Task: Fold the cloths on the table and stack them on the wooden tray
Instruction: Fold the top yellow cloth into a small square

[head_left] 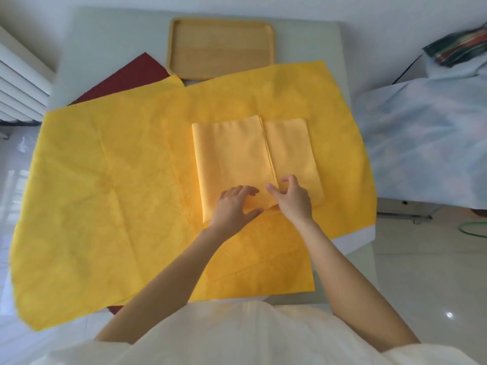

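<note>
White walls (395,11) rise beyond the hands; a white radiator (21,83) stands far to their left, a pale sheet-covered bed (427,143) to their right, over glossy light floor tiles (427,272).

White radiator (21,83) left; sheet-covered bed (427,138) right w/ striped bag (458,46).

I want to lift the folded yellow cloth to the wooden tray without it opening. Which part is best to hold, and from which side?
Probably the near short edge of the folded yellow cloth, from the person's side, where the left hand and right hand already sit. Its loose layered edges run lengthwise down the middle, so pinching all layers there, one hand each side, should keep it shut on the way to the wooden tray.
</note>
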`<state>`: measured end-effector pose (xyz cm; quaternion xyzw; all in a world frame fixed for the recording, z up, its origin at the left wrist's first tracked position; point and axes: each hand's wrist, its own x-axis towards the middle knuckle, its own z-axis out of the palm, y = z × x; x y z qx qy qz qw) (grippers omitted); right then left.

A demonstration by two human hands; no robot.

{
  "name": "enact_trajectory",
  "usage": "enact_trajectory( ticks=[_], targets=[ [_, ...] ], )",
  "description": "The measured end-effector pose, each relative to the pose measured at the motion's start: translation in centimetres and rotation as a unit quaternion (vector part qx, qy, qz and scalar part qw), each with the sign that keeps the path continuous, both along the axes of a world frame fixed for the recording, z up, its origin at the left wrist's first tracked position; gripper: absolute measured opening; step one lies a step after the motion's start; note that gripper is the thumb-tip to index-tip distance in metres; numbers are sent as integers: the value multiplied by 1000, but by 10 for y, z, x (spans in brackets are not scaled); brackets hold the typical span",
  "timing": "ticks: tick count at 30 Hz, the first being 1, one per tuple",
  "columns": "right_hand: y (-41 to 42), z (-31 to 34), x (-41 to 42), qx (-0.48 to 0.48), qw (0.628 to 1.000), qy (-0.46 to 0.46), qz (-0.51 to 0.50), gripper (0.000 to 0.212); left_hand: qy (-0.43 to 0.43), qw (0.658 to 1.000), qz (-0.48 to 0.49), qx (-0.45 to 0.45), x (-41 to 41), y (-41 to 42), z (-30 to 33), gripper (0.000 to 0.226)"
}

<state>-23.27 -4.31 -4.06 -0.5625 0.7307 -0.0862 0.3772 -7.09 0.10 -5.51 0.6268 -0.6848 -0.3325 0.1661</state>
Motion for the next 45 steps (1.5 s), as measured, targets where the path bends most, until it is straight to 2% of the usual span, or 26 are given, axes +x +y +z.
enact_trajectory(
  ticks=[2,4,6,8,12,21,27,31,34,37,39,41,44,45],
  targets=[
    [-3,1,7,-24,1000,11,11,35,-70,996,-8,-55,15,8,-4,52],
    [-3,7,6,-89,996,14,9,27,-124,988,-18,-85,30,14,-7,58],
    [-2,14,-6,-180,982,51,-3,18,-138,984,-20,-108,40,17,-8,58],
    [4,11,-29,-225,969,94,-25,13,-116,984,-26,-136,44,20,-9,52],
    [19,-18,-61,-179,976,121,-35,13,-87,979,-79,-166,42,22,-11,45],
    [16,-30,-70,-214,971,104,-35,13,-121,972,-139,-147,48,18,-18,46],
    [16,-39,-73,-241,960,139,-4,11,-128,969,-160,-140,54,13,-20,42],
    [18,-45,-78,-272,942,193,46,14,-140,963,-183,-143,58,10,-20,36],
    [17,-44,-84,-300,914,255,100,29,-149,956,-204,-149,61,7,-20,26],
    [16,-37,-82,-357,882,211,225,42,-158,951,-220,-150,61,5,-18,22],
    [19,-32,-74,-367,865,157,305,42,-163,950,-223,-145,58,5,-15,18],
    [28,-28,-67,-339,854,131,373,35,-157,955,-210,-140,54,4,-11,15],
    [39,-30,-68,-310,853,138,396,24,-119,971,-164,-126,51,1,-3,11],
    [40,-30,-70,-312,857,145,385,25,-105,978,-139,-114,51,-1,3,20]
  ],
)
